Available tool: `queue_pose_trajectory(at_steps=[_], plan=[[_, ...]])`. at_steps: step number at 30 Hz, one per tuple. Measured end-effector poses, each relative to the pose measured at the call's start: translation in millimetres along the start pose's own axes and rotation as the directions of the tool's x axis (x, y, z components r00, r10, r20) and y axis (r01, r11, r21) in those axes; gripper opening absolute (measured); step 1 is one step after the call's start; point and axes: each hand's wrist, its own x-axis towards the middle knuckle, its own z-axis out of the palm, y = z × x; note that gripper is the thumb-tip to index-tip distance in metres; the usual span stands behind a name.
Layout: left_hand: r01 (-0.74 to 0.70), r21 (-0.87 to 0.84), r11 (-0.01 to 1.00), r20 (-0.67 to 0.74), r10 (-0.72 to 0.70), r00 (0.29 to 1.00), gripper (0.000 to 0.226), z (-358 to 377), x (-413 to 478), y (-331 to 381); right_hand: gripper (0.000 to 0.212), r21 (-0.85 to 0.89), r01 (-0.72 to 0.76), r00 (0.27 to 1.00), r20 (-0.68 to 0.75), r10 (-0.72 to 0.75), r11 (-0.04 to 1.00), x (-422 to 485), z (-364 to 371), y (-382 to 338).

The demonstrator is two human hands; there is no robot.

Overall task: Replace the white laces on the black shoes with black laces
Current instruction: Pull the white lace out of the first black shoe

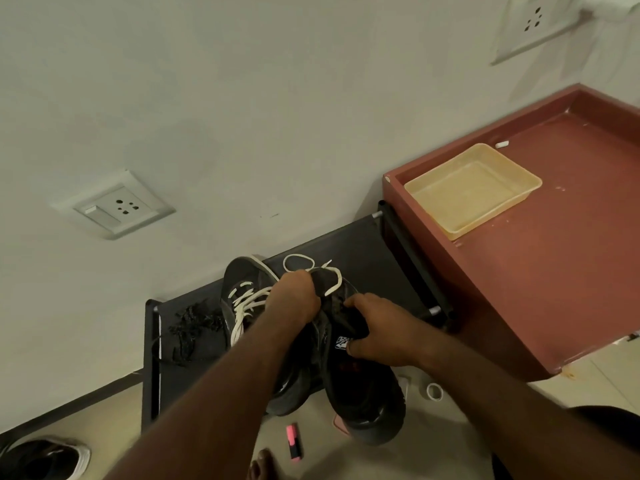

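Observation:
A black shoe (pixel 363 393) is held up over the black rack (pixel 363 244), sole end toward me. My left hand (pixel 294 296) grips its upper front part beside a loose white lace (pixel 332 278). My right hand (pixel 381 330) grips the tongue near a white logo patch. A second black shoe (pixel 242 282) with white laces (pixel 246 306) threaded in it sits on the rack behind my left hand. A pile of black laces (pixel 194 327) lies on the rack's left part.
A brick-red shelf (pixel 554 271) holding a yellowish tray (pixel 512 168) stands to the right. A pink highlighter (pixel 293 441) and a white tape ring (pixel 434 390) lie on the floor. Another dark shoe (pixel 41 459) sits at bottom left. Wall sockets (pixel 114 206) hang above.

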Motion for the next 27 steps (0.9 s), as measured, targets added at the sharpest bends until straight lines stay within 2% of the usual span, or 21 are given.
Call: queue_pose_trajectory(at_steps=[3, 6, 11, 14, 18, 21, 24, 26, 27], plan=[[-0.083, 0.095, 0.992, 0.06, 0.077, 0.995, 0.028, -2.1, 3.3, 2.6, 0.057, -0.007, 0.01, 1.0, 0.023, -0.01, 1.0, 0.2, -1.7, 1.6], [-0.161, 0.054, 0.985, 0.071, 0.157, 0.985, 0.024, -3.9, 8.0, -3.7, 0.057, -0.003, 0.016, 0.999, 0.03, -0.016, 1.0, 1.0, -1.6, 2.9], [-0.177, 0.037, 0.984, -0.006, 0.177, 0.984, 0.026, -1.4, 2.5, -10.3, 0.061, -0.024, 0.013, 1.0, 0.029, -0.012, 1.0, 1.4, 0.7, 3.6], [-0.134, 0.036, 0.99, 0.023, 0.133, 0.991, 0.021, -0.3, 3.9, -14.4, 0.065, -0.029, 0.008, 1.0, 0.023, -0.007, 1.0, 1.6, 1.6, 4.1], [-0.118, 0.089, 0.989, 0.082, 0.111, 0.99, 0.027, -7.2, 5.7, -12.5, 0.068, -0.03, 0.015, 1.0, 0.021, -0.015, 0.999, 0.4, -0.9, 1.5], [-0.154, -0.033, 0.987, 0.005, 0.155, 0.988, 0.02, -8.2, 6.9, -8.2, 0.067, -0.041, 0.02, 1.0, 0.008, -0.02, 0.999, -0.2, -0.9, 1.5], [-0.182, -0.28, 0.943, -0.103, 0.159, 0.982, 0.016, -7.6, 3.0, -8.7, 0.063, -0.05, 0.017, 1.0, 0.006, -0.017, 0.999, 0.9, -1.2, 2.5], [-0.133, -0.34, 0.931, -0.078, 0.113, 0.991, 0.015, -10.0, 2.3, -12.6, 0.062, -0.029, 0.012, 1.0, 0.011, -0.012, 0.999, 0.5, -1.2, 2.6], [-0.103, -0.299, 0.949, -0.043, 0.094, 0.995, 0.015, -10.4, 5.1, -16.3, 0.063, -0.024, 0.014, 1.0, 0.013, -0.014, 1.0, 0.4, -0.8, 2.0]])
